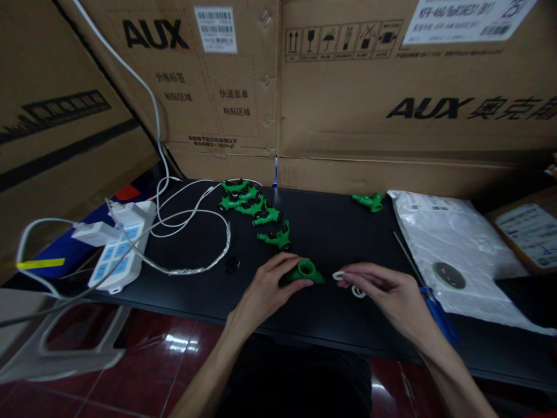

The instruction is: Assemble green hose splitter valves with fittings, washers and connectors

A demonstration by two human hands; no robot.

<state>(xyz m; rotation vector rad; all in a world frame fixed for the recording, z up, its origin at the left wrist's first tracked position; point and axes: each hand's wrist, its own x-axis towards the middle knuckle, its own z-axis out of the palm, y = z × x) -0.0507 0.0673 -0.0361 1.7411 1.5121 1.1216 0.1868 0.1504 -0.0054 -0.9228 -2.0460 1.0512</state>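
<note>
My left hand point(274, 278) is closed around a green plastic pipe fitting point(307, 268), whose round opening faces up toward me. To its right, my right hand point(383, 287) pinches a small white ring washer point(338, 275) between thumb and fingers. Under that hand, more white rings point(358, 292) show, partly hidden by the fingers; whether they lie on the table or are held I cannot tell. A gap separates the pinched washer from the fitting. Beyond my left hand lies a green fitting with black parts point(276, 236), and behind it sit several similar green fittings point(250, 203).
Another green fitting point(369, 201) lies at the back of the black table point(322, 220). A white plastic package point(439, 249) and a blue-handled screwdriver point(439, 313) are at right. On the left are a power strip point(117, 255) and loose cables point(195, 212). Cardboard boxes point(339, 116) wall the back.
</note>
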